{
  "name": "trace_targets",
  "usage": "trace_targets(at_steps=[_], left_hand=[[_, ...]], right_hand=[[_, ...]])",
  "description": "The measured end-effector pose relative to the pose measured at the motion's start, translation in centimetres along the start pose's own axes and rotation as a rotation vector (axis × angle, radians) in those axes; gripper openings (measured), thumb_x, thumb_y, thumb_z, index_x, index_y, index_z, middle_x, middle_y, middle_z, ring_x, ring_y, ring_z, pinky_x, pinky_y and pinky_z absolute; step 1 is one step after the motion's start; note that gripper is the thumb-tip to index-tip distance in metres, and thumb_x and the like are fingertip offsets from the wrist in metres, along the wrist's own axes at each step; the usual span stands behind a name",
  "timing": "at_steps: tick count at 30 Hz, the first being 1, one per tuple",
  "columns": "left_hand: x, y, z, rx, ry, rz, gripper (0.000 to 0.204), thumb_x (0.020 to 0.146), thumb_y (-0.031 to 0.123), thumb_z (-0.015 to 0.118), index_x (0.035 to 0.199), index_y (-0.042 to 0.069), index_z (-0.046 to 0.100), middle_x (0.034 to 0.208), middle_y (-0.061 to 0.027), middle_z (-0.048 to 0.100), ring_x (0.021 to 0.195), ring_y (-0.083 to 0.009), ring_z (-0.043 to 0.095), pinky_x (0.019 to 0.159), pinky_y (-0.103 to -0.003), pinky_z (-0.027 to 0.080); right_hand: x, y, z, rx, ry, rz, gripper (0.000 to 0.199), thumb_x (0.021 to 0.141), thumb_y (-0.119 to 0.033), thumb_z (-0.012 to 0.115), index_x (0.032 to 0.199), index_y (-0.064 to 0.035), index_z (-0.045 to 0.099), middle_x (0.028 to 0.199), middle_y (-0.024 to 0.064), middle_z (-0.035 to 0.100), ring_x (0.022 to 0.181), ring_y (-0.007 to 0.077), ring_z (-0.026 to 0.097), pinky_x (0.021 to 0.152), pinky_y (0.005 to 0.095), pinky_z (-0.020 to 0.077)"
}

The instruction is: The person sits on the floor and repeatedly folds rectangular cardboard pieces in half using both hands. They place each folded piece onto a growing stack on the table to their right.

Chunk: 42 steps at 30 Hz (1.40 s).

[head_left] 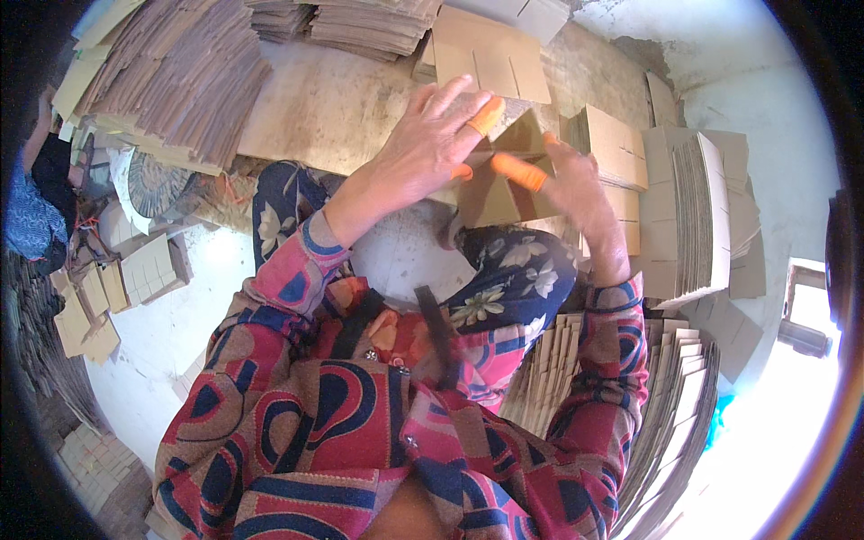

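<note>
left hand: fingers spread flat, pressing down on the top of a brown cardboard piece; orange rubber cap on one finger; not curled round anything, more a flat press than a clasp
right hand: pinching the right edge of the same cardboard piece, thumb with an orange cap on top, fingers mostly hidden under; closed on the sheet
cardboard piece: between both hands, over the near edge of the wooden board, partly folded or slotted into another sheet, cannot tell which
just above the grip: flat slotted cardboard sheet lying on the board
right of the grip: stack of cut slotted sheets standing on edge, plus a few loose sheets near the right hand
far left of the grip: big fanned pile of strips; small assembled grid dividers on the floor
below right of the grip: another thick stack beside the person's elbow
progress: looks mid-assembly on this one piece; some dividers done at left; large stacks of uncut-together sheets left, so most of the work seems ahead
other person: blue patterned sleeve at far left edge, hands not seen
</note>
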<state>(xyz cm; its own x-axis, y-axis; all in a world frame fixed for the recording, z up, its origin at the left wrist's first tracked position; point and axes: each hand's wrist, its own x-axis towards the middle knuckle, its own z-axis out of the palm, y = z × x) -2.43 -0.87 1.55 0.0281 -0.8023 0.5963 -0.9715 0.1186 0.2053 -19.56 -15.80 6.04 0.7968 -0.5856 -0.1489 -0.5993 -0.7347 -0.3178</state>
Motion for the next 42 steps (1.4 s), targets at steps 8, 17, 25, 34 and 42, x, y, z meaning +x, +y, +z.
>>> trace_targets(at_steps=[8,17,25,34,42], left_hand=[[0.2,-1.6,0.3,-0.194,-0.228,0.044,0.054,0.071,0.001,0.064,0.124,0.005,0.056,0.101,-0.0099,0.065,0.096,-0.0278,0.059,0.082,-0.037,0.047],[-0.5,-2.0,-1.5,-0.254,-0.423,-0.04,0.041,0.077,0.011,0.061,0.118,0.016,0.063,0.07,-0.0054,0.063,0.073,-0.0259,0.061,0.061,-0.036,0.047],[-1.9,0.5,-9.4,-0.168,-0.016,0.18,0.037,0.077,0.014,0.06,0.113,0.007,0.066,0.084,-0.0033,0.065,0.074,-0.019,0.059,0.056,-0.031,0.05],[-2.2,-1.8,-24.6,0.888,0.428,0.134,0.036,0.069,0.008,0.07,0.103,0.0,0.067,0.106,-0.0135,0.066,0.077,-0.0221,0.061,0.06,-0.029,0.052],[-6.2,-16.8,-31.4,1.21,-0.115,-0.478,0.041,0.076,0.008,0.062,0.117,0.004,0.061,0.112,-0.0063,0.061,0.098,-0.0236,0.058,0.069,-0.034,0.053]], right_hand=[[-2.5,-0.7,1.5,-0.044,0.117,-0.394,0.025,0.078,-0.004,0.063,0.102,-0.007,0.054,0.078,0.0193,0.064,0.076,0.0396,0.064,0.059,0.0448,0.0502],[-3.3,-2.4,3.3,-0.048,0.26,-0.47,0.027,0.083,-0.001,0.053,0.108,-0.0024,0.061,0.078,0.0168,0.062,0.07,0.0363,0.061,0.059,0.0422,0.0476],[-8.4,-9.3,-0.6,-0.469,0.723,-0.632,0.039,0.079,-0.007,0.057,0.117,0.0028,0.057,0.114,0.02,0.058,0.111,0.0361,0.058,0.098,0.0594,0.0407],[-8.8,-5.0,7.9,-0.179,0.987,-0.193,0.028,0.09,-0.006,0.063,0.116,0.003,0.057,0.128,0.0197,0.055,0.123,0.0387,0.049,0.103,0.0526,0.0405],[-10.3,-0.6,14.3,-0.083,0.809,-0.087,0.02,0.088,-0.007,0.063,0.106,0.0009,0.063,0.115,0.0199,0.062,0.113,0.0384,0.056,0.097,0.0466,0.0438]])
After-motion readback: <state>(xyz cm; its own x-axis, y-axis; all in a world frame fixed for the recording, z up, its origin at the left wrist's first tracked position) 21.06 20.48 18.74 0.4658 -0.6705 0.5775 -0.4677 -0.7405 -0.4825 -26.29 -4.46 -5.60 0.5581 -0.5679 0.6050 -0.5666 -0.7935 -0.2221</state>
